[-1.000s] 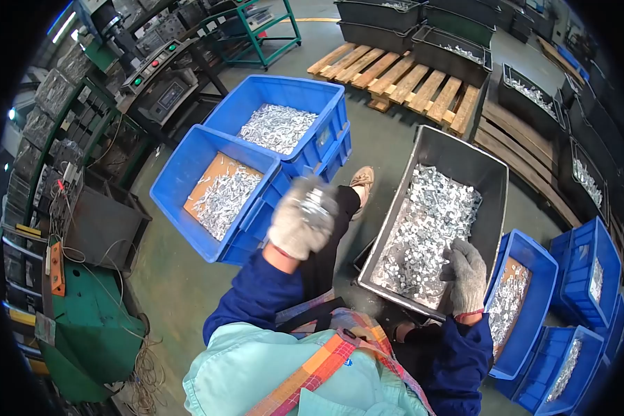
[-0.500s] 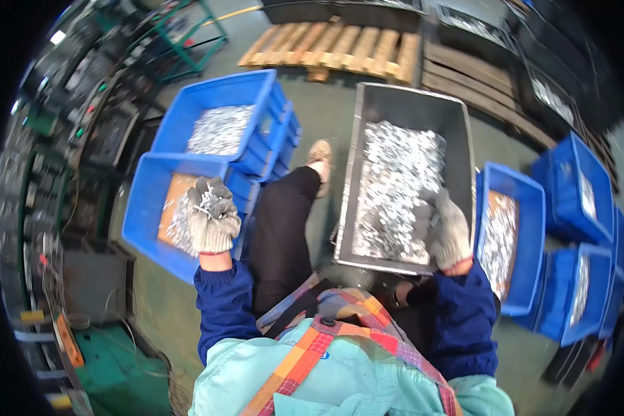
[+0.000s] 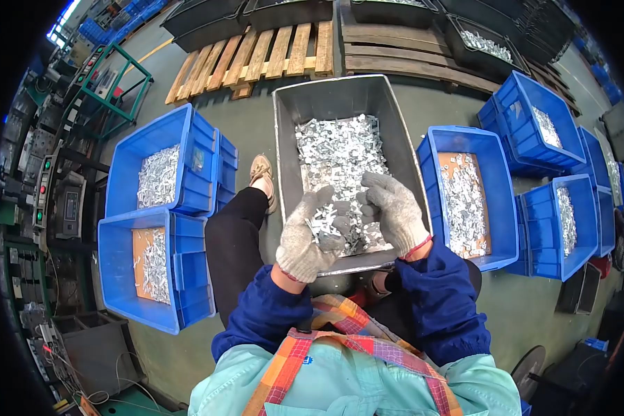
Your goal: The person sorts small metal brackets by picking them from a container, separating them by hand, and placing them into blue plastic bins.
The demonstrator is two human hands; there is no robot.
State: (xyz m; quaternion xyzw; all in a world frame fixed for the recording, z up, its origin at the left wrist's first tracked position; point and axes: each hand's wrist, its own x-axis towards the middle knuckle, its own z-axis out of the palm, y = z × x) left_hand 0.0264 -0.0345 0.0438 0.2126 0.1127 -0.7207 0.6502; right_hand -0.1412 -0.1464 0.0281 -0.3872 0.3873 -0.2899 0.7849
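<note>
Head view: sm. metal pcs point(image 3: 343, 149) are seen loosely heaped in the black bin point(image 3: 326, 102), silvery-grey, shiny, short & flat, lying at all angles. A few slim, bright strips point(image 3: 324, 220) are cupped in the gloved left hand point(image 3: 305, 241), fingers part-curled, held o/ the bin's near L part. The right hand point(image 3: 399, 215), also gloved, is held o/ the bin's near R part w/ fingers bent; whether anything is gripped can't be told. Sim. pcs are contained in the blue crate point(image 3: 500, 201) just R of the bin & in the nearer crate point(image 3: 193, 267) L of it.

Vs. half a sec ago: left hand, then held o/ that nearer crate, is now brought across to the bin, strips still carried; right hand is kept o/ the bin.
</note>
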